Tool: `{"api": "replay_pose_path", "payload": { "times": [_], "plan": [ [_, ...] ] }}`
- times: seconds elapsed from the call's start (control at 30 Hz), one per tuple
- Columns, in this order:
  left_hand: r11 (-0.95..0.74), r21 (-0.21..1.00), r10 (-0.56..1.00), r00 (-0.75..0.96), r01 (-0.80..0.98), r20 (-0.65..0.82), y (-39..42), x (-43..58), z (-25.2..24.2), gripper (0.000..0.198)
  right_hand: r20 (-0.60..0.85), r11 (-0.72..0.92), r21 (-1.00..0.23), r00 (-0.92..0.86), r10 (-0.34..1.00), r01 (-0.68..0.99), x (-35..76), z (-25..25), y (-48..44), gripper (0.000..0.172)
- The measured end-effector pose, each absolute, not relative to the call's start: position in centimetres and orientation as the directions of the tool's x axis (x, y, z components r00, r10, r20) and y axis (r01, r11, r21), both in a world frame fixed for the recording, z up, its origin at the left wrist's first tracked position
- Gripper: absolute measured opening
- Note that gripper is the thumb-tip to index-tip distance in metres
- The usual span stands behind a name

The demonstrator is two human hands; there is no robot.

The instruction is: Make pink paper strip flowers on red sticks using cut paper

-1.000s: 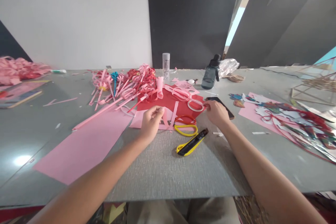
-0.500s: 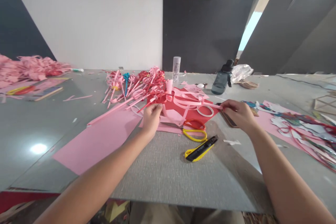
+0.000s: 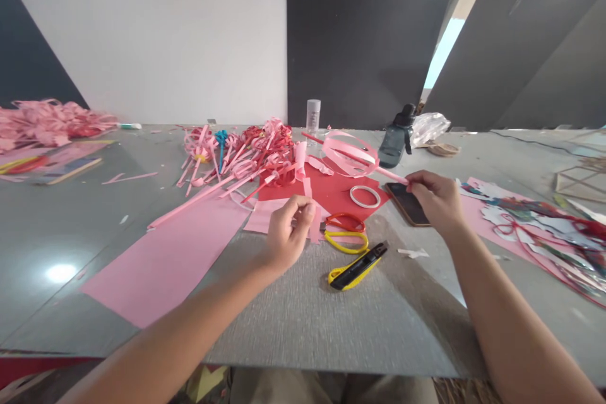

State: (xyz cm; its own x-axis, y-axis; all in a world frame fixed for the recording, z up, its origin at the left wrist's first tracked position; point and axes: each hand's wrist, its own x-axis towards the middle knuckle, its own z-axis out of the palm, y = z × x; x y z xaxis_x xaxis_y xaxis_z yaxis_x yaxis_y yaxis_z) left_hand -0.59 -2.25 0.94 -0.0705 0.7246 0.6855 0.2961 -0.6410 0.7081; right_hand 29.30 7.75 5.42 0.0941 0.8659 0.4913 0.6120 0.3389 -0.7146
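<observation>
My right hand [image 3: 433, 199] pinches the stick end of a pink paper-loop piece [image 3: 350, 154], whose rounded strips bulge out above the red paper [image 3: 326, 186]. My left hand [image 3: 291, 230] has its fingertips closed on a short pink paper strip [image 3: 307, 188] that stands up from them. Just right of that hand are scissors [image 3: 346, 241] with red and yellow handles, and a black and yellow cutter [image 3: 358, 268] lies below them. A white tape ring [image 3: 365, 197] rests on the red paper. Beneath my right hand is a phone [image 3: 408, 205].
Pink and red paper pieces [image 3: 255, 151] lie heaped behind my left hand. A long pink sheet [image 3: 165, 259] is at the left. Farther back stand a clear cylinder [image 3: 313, 115] and a dark bottle [image 3: 396, 139]. Colourful cutouts [image 3: 534, 221] lie at the right.
The loop piece has risen and moved away from my left hand, still held in my right hand. My left hand has shifted right and lower, with a pink strip at its fingertips.
</observation>
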Motion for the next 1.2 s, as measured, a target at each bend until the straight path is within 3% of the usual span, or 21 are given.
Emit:
{"api": "replay_pose_path", "payload": {
  "times": [0.07, 0.13, 0.3, 0.4, 0.57, 0.9, 1.2],
  "plan": [
    [-0.681, 0.675, 0.683, -0.086, 0.285, 0.725, -2.7, -0.3, 1.1, 0.021, 0.484, 0.337, -0.729, 0.1, 0.869, 0.595, 29.3, 5.6, 7.6, 0.02],
    [-0.659, 0.724, 0.704, -0.172, 0.202, 0.689, -2.6, -0.2, 1.4, 0.024, 0.449, 0.332, -0.751, 0.074, 0.89, 0.571, 29.5, 5.8, 7.4, 0.019],
    [-0.369, 0.917, 0.882, -0.367, -0.15, 0.295, -0.6, -1.3, 2.1, 0.031, 0.313, 0.331, -0.764, -0.131, 0.941, 0.554, 29.9, 6.1, 7.1, 0.019],
    [-0.259, 0.952, 0.926, -0.324, -0.164, 0.196, 0.7, -2.3, 1.6, 0.024, 0.228, 0.321, -0.74, -0.228, 0.947, 0.591, 30.2, 5.8, 7.1, 0.021],
    [-0.24, 0.962, 0.944, -0.261, -0.129, 0.2, 1.4, -2.9, 0.6, 0.019, 0.186, 0.304, -0.684, -0.244, 0.952, 0.663, 30.7, 5.4, 7.5, 0.024],
    [-0.263, 0.954, 0.948, -0.223, -0.146, 0.227, 1.6, -2.5, 0.2, 0.026, 0.284, 0.288, -0.538, -0.151, 0.947, 0.792, 31.9, 5.4, 8.5, 0.026],
    [-0.281, 0.955, 0.947, -0.185, -0.092, 0.261, 1.1, -2.3, 0.9, 0.024, 0.312, 0.246, -0.495, -0.094, 0.945, 0.833, 32.0, 5.1, 8.7, 0.026]
  ]
}}
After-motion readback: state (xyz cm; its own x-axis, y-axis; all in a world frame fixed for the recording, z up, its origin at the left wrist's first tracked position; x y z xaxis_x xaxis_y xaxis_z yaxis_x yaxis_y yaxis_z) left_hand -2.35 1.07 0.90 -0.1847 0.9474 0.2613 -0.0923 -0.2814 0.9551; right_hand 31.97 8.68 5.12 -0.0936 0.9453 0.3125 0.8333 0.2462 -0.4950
